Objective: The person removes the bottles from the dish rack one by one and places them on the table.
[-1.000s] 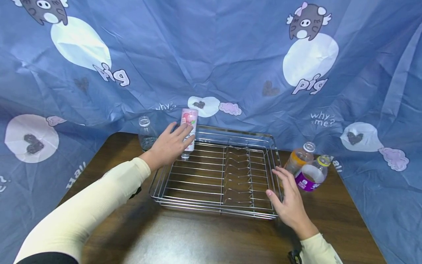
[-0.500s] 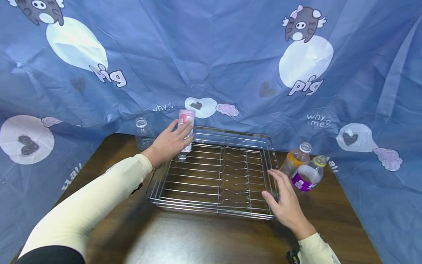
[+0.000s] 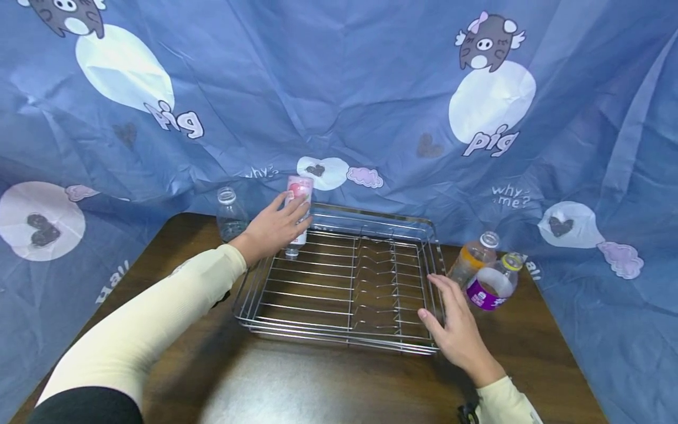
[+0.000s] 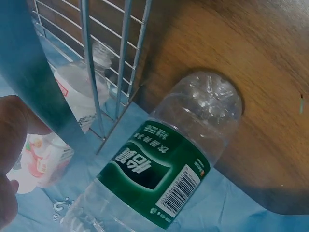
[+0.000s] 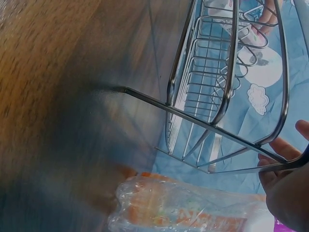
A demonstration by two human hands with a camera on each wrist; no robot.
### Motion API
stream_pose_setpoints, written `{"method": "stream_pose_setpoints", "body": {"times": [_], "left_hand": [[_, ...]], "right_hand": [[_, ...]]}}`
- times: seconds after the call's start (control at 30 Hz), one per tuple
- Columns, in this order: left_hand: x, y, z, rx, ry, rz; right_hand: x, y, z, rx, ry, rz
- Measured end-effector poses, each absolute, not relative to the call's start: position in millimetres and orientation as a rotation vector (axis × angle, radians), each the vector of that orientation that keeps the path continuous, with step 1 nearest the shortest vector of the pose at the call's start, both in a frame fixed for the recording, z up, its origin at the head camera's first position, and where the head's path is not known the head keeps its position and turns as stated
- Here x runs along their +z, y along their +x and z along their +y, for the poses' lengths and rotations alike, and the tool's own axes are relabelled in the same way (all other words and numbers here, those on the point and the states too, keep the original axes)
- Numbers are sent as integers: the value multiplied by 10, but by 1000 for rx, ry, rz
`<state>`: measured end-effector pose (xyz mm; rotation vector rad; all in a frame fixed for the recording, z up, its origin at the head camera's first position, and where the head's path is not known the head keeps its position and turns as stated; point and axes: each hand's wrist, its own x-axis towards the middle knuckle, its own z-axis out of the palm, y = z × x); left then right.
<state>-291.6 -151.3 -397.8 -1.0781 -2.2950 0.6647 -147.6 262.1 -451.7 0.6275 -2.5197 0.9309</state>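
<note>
A wire dish rack (image 3: 318, 288) stands on the table. At its back left corner an upside-down bottle with a pink label (image 3: 299, 186) leans inside, its neck downward. My left hand (image 3: 274, 228) lies over this bottle with fingers spread and fairly straight; the thumb is hidden in the head view. In the left wrist view, part of that hand shows beside the rack's flat rim (image 4: 46, 79), near the pink bottle. My right hand (image 3: 459, 330) is at the rack's right side, fingers extended along the rim. The right wrist view has its fingers (image 5: 286, 149) behind the rim wire.
Left of the rack stands an uncapped clear bottle (image 3: 231, 218) with a green label, seen in the left wrist view. To the right are an orange-banded bottle (image 3: 471, 259) and a purple-labelled bottle (image 3: 494, 287), close together. Blue printed cloth (image 3: 339, 106) hangs behind the brown table (image 3: 296, 377).
The head view has shifted slightly, so the scene sits a little further left. Both hands, the rack and the pink-labelled bottle keep nearly the same places relative to each other.
</note>
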Motion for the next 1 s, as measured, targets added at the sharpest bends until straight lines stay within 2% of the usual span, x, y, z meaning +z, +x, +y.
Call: {"method": "stream_pose_setpoints", "body": {"times": [1.0], "left_hand": [[-4075,-3026,-1386,1015,-1123,-2331]], "right_hand": [[-4521,-1456,2610,913,626,-2532]]}}
